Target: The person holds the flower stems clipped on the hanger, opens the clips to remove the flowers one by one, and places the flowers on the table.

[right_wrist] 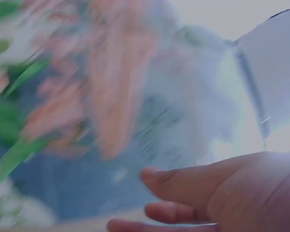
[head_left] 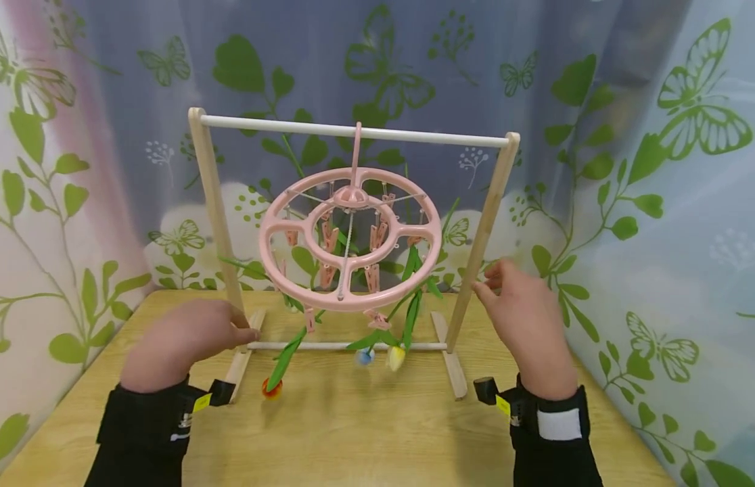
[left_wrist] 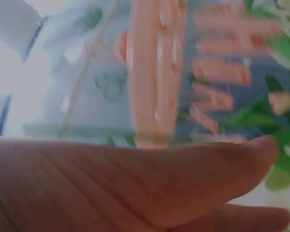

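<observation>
loose hands (head_left: 185, 338) (head_left: 528, 318) near round pink hanger (head_left: 351, 197)

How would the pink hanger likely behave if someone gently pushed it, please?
The pink hanger would probably swing or twist, since only its hook rests over the white top rod. Its smooth, glossy ring looks like plastic, so likely fairly stiff. Its clips, dangling below, would probably jiggle.

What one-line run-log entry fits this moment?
left hand: by left post; right hand: by right post; pink clip hanger: hooked over top rod; tulips: hanging heads down
</observation>
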A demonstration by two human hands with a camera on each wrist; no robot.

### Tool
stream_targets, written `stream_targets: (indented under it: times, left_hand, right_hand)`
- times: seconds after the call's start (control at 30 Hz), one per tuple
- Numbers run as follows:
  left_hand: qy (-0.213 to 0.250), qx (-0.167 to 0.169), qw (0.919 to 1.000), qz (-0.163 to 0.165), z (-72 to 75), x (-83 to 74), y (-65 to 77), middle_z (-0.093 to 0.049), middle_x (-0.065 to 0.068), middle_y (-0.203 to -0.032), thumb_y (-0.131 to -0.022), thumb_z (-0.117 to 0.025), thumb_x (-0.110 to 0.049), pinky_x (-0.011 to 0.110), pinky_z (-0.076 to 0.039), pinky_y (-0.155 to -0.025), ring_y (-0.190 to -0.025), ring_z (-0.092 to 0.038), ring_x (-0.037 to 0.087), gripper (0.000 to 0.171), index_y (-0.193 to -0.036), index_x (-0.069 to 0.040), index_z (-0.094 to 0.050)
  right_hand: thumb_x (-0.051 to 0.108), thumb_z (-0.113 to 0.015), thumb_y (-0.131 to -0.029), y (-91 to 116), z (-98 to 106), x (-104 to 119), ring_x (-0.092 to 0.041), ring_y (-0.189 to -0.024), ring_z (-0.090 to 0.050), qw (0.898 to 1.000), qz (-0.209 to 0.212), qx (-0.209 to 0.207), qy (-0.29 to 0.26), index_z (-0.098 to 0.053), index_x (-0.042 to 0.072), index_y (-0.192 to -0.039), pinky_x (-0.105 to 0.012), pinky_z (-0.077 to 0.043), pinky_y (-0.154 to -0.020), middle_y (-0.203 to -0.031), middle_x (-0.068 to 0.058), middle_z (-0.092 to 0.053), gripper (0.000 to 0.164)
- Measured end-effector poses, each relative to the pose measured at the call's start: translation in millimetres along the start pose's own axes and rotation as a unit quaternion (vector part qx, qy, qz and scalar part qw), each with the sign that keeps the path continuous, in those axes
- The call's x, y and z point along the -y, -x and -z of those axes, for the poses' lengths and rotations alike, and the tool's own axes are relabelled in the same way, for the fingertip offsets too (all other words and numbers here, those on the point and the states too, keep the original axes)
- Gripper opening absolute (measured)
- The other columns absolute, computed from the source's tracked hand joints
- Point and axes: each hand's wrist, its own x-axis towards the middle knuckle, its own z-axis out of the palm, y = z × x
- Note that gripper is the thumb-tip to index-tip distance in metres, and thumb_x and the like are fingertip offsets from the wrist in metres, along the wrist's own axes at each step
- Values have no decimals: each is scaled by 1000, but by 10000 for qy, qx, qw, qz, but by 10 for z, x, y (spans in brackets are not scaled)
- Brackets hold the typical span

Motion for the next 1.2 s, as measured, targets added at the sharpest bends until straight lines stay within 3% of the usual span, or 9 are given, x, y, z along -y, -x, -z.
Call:
stream_targets:
  times: [0.2,0.3,0.4,0.5,0.6,0.77,0.9,1.07,1.2]
  left_hand:
    - [-171,-48,9997,-163,53,-536,271,-83,2,-113,-104,-71,-52,48,-61,-83,-92,-76,20,42,-129,-20,-80]
    - [-330,-464,9981,-217,53,-791,465,-83,2,-116,-103,-70,-57,46,-61,-78,-89,-78,19,47,-137,-24,-76]
    - [-380,-957,9934,-516,-8,-1054,571,-84,-6,-111,-101,-73,-59,40,-59,-70,-80,-75,12,43,-133,-31,-77]
    - [-15,-962,9899,-1040,-100,-1197,476,-84,-9,-112,-101,-75,-55,37,-60,-73,-82,-76,10,39,-130,-29,-79]
    - [562,-796,9867,-1302,-187,-1240,229,-83,-2,-121,-102,-78,-46,41,-63,-89,-101,-79,17,38,-132,-22,-78]
    - [1506,-677,9797,-1138,-340,-1253,-160,-72,10,-144,-103,-79,-36,43,-63,-90,-113,-78,25,71,-165,-25,-48]
    - [2018,-545,9741,-863,-386,-1265,-241,-68,13,-148,-105,-77,-36,39,-62,-82,-94,-78,19,85,-174,-34,-27]
    - [2143,-1358,9632,-889,-359,-1248,-193,-74,8,-136,-108,-73,-35,39,-62,-82,-107,-77,23,55,-159,-25,-54]
    - [2133,-1776,9523,-1273,-366,-1243,-193,-73,5,-135,-105,-77,-37,40,-59,-83,-108,-77,22,69,-165,-35,-45]
  right_hand:
    - [29,-79,-104,500,233,518,-24,-81,-78,9827,1169,-1275,-667,-76,14,-112,-40,-56,-67,-99,-6,-83,18]
    - [28,-83,-100,558,163,707,-17,-79,-76,9761,1537,-1285,-847,-78,16,-105,-39,-57,-70,-90,0,-81,14]
    - [31,-85,-99,517,105,729,-15,-73,-73,9832,1459,-863,-678,-79,16,-99,-36,-55,-65,-84,1,-80,15]
    - [36,-83,-99,413,52,665,-14,-71,-71,9931,1094,60,-418,-80,17,-100,-34,-54,-64,-87,1,-81,19]
    - [41,-83,-99,262,-53,615,-15,-81,-74,9909,812,1058,-203,-80,18,-110,-36,-58,-71,-101,1,-83,26]
    - [45,-85,-96,49,-280,631,-25,-103,-77,9803,846,1783,-110,-77,18,-122,-44,-62,-85,-119,-4,-81,38]
    - [44,-85,-96,1,-383,689,-27,-111,-76,9754,787,2047,-223,-69,21,-143,-45,-63,-88,-130,-6,-79,54]
    - [37,-86,-97,62,-429,764,-20,-96,-75,9756,992,1883,-543,-43,37,-167,-36,-59,-73,-127,-4,-80,83]
    - [33,-88,-96,156,-435,809,-20,-95,-76,9734,1367,1570,-955,-47,30,-164,-32,-60,-72,-120,-3,-79,79]
